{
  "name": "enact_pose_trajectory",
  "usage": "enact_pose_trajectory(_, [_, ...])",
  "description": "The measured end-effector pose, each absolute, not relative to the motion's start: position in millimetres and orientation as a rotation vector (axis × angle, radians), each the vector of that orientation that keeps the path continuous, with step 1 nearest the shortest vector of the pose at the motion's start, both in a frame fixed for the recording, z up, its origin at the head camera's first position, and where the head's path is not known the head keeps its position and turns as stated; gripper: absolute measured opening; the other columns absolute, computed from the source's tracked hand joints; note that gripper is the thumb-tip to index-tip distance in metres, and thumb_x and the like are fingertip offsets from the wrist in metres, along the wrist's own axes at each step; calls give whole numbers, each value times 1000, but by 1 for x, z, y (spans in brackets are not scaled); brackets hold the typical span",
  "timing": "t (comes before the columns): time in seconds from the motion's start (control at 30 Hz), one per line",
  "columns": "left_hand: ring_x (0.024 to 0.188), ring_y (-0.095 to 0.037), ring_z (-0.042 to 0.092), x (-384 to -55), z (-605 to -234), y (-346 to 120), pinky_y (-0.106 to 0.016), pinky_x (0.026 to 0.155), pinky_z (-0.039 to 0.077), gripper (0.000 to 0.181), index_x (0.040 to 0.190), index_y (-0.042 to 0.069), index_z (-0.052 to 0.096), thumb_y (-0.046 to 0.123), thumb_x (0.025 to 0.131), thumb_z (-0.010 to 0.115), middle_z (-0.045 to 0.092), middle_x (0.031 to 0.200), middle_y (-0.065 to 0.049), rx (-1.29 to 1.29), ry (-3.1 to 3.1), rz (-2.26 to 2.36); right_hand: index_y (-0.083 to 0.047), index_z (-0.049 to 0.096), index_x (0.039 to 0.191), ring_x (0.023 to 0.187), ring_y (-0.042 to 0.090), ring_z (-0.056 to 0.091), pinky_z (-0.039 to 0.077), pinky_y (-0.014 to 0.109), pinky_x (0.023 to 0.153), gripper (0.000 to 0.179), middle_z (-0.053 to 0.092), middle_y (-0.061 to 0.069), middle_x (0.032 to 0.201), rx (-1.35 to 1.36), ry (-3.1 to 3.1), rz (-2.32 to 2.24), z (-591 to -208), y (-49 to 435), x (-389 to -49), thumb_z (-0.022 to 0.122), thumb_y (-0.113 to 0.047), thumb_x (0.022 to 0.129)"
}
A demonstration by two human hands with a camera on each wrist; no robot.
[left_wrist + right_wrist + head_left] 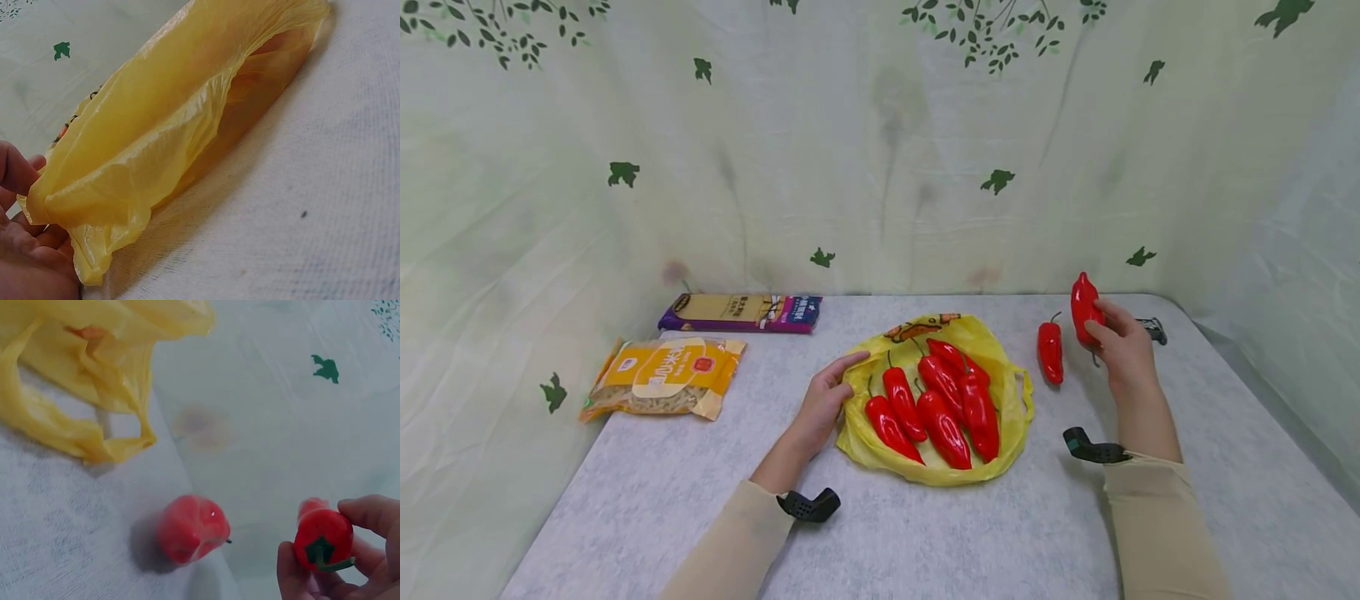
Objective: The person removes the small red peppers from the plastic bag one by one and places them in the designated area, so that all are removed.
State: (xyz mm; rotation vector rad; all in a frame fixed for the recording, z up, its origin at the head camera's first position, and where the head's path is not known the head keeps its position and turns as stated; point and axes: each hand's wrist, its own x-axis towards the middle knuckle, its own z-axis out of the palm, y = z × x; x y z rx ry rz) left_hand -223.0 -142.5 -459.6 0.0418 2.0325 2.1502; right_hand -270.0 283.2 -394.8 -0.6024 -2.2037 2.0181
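Observation:
A yellow plastic bag lies spread open on the table with several glossy red peppers inside, green stems showing. My left hand is at the bag's left edge; in the left wrist view its thumb and fingers pinch the yellow film. To the right of the bag, my right hand holds up one red pepper between thumb and fingers, stem end down. The right wrist view shows that pepper's green stem facing the camera. Another red pepper lies on the table between bag and right hand.
At the back left are a purple and gold packet and an orange bag of grain. A small black object sits partly hidden behind my right hand. A pale leaf-patterned curtain closes off the table's back and sides.

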Motion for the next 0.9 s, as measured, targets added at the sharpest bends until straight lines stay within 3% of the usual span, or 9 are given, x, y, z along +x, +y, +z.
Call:
enact_pose_trajectory(0.2, [144, -18, 39, -223, -459, -143, -36, 116, 39, 58, 142, 19, 55, -3, 90, 42, 42, 156, 4, 25, 2027, 2154, -38, 33, 155, 149, 27, 22, 37, 44, 119, 62, 23, 2, 166, -617, -2305, 1956, -407, 289, -272, 59, -33, 99])
enact_pose_trajectory(0.6, [142, -19, 41, -224, -459, -142, -24, 108, 47, 58, 143, 19, 54, -2, 91, 41, 41, 157, 4, 67, 2007, 2163, -25, 22, 160, 152, 33, 18, 35, 48, 120, 68, 16, 7, 169, -667, -2507, 1847, -424, 303, -275, 54, -31, 101])
enact_pose_trajectory(0.9, [141, -19, 41, -222, -459, -143, -15, 99, 49, 58, 143, 17, 53, -4, 91, 40, 41, 157, 3, 73, 2008, 2166, -20, 22, 160, 152, 36, 18, 33, 53, 120, 66, 17, 11, 168, -663, -2577, 1798, -431, 302, -275, 53, -24, 101])
